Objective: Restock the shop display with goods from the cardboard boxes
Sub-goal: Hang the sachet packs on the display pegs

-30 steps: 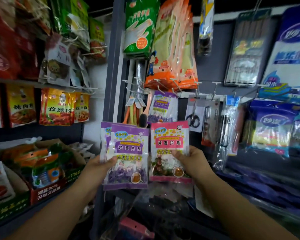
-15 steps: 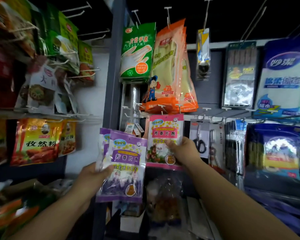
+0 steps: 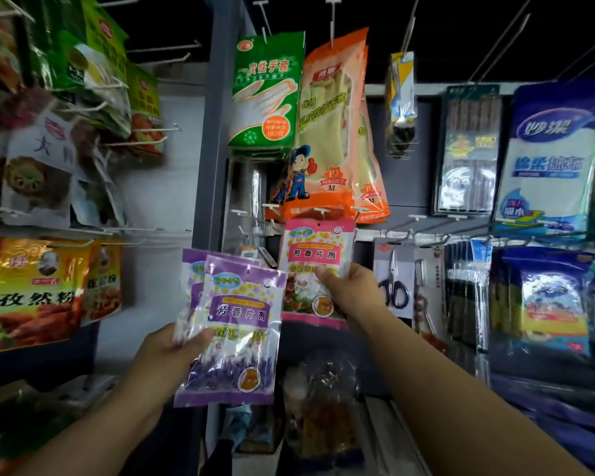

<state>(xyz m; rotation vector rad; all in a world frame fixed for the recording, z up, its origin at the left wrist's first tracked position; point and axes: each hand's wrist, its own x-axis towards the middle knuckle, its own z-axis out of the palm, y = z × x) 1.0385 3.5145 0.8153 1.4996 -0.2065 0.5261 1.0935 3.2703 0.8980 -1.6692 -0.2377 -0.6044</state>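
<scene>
Two hands hold scented-tablet packets up before a hanging shop display.

The display wall [image 3: 409, 187] carries rows of pegs: blue cloth packs [image 3: 550, 156] hang at the far right, orange rubber-glove packs [image 3: 334, 132] at the centre, a green disposable-glove pack [image 3: 265, 94] just left of them, and red-and-yellow spice packets [image 3: 28, 290] on the left rack. The left hand [image 3: 167, 352] grips a small fan of purple packets [image 3: 236, 328] by their left edge, thumb over the front, tilted slightly. The right hand [image 3: 352, 292] pinches a pink packet [image 3: 313, 255] at its right side, raised so its top edge sits just under a peg [image 3: 323, 211] below the orange packs. Carded scissors [image 3: 394, 283] hang just right of that hand.
</scene>
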